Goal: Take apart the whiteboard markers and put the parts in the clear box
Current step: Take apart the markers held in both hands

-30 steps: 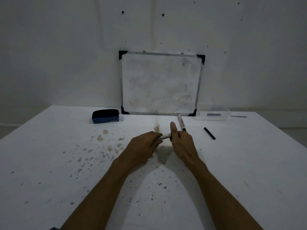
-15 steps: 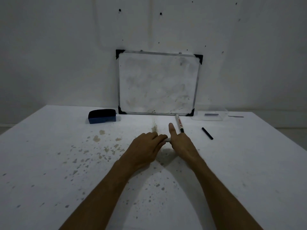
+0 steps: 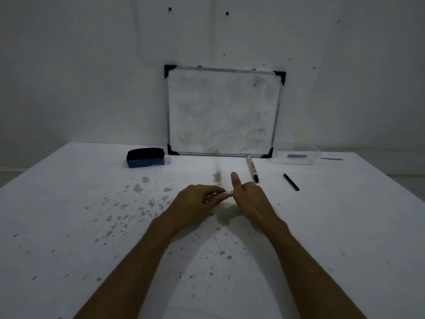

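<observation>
Between both hands' fingers (image 3: pixel 219 195), marker (image 3: pixel 230 192).

We found no legible text anywhere. The marker (image 3: pixel 252 168) lying on the desk (image 3: pixel 69 226) carried a red print on its white barrel, but it was too small & blurred to read. The clear box (image 3: pixel 296 155) showed a dark strip, maybe a label; no chars could be made out. The whiteboard (image 3: pixel 222 111) bore only smudges, no writing.
</observation>
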Motion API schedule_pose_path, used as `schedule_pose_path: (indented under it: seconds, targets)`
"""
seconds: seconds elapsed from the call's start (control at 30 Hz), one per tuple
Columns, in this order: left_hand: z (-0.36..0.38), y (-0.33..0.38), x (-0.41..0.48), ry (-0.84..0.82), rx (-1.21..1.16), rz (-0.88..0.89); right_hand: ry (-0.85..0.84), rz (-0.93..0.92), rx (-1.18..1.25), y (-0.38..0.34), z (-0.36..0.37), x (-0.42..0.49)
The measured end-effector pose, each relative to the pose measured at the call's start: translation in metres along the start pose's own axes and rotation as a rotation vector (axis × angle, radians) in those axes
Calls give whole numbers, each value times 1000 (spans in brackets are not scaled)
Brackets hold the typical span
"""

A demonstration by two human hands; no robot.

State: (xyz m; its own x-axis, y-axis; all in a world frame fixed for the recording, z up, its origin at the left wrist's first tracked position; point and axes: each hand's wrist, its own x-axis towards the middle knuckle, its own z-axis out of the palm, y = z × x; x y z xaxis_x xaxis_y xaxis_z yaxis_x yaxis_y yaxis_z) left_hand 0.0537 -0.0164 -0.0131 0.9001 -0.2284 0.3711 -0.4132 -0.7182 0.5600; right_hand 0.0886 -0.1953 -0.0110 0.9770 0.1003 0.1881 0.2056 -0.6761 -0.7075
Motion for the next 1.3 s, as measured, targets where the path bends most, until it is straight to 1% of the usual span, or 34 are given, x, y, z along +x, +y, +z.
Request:
schedule_pose_path:
  seconds: [0.07,0.17,0.2,0.23,0.27,0.3,0.33,0.37,0.4,0.43,0.47,0.5,0.57,0.6,0.67,0.73,0.77,0.8,0.83,0.87,0.93,1.0,1.03,1.07,1.1,1.13,1.2,1.27,1.3]
  targets:
    - [12,1,0,155,172,176,-57,136,30,3,-2,6]
    - [21,1,2,340,407,426,-137,306,212,5,-9,12]
    - [22,0,3,368,428,466,-175,336,256,4,-11,11]
    - [21,1,3,358,386,462,-183,319,239,4,-12,10]
    - [19,2,3,305,257,401,-142,254,167,3,-10,8]
    - [15,4,2,207,48,277,-61,151,95,2,-7,5]
    - [10,4,1,68,-193,117,39,8,70,0,-5,0]
    - [4,2,1,-87,-389,-35,103,-149,83,-1,-4,-3]
    - [-1,-1,0,-219,-514,-144,129,-290,84,-2,-5,-7]
    - [-4,-4,-1,-315,-583,-209,136,-390,64,-3,-6,-9]
    - [-5,-6,-2,-359,-627,-229,141,-427,36,-3,-8,-11]
    - [-4,-6,-2,-347,-631,-212,148,-390,25,-4,-8,-10]
    - [3,-2,0,-188,-526,-125,130,-183,78,-7,-8,-8]
    - [7,0,1,-97,-442,-86,100,-61,83,-8,-7,-6]
    - [17,2,3,61,-239,20,27,118,70,-5,-8,0]
    - [26,-1,2,190,-3,136,-60,225,101,-2,-9,6]
    - [27,-2,0,220,63,171,-85,248,114,-1,-10,8]
    - [27,-2,-1,223,71,168,-94,246,128,-1,-9,8]
    - [25,0,-1,201,24,138,-81,219,136,0,-8,8]
    - [20,2,0,146,-42,84,-40,161,137,-1,-6,6]
    - [9,7,6,-37,-196,-37,66,-32,147,-2,-4,1]
    - [-3,6,9,-199,-330,-120,116,-229,189,0,-2,-2]
    - [-8,4,8,-268,-379,-164,131,-291,220,3,-2,-2]
    - [-12,1,6,-313,-403,-203,149,-315,258,7,-4,-2]
    - [-17,-4,5,-320,-410,-232,176,-296,302,11,-7,0]
    - [-21,-10,3,-279,-400,-248,210,-243,340,15,-11,2]
    - [-26,-20,1,-98,-350,-256,255,-107,324,24,-21,5]
    - [-25,-24,3,71,-324,-254,194,-32,195,27,-25,5]
    - [-22,-23,3,126,-339,-251,139,-19,146,27,-24,5]
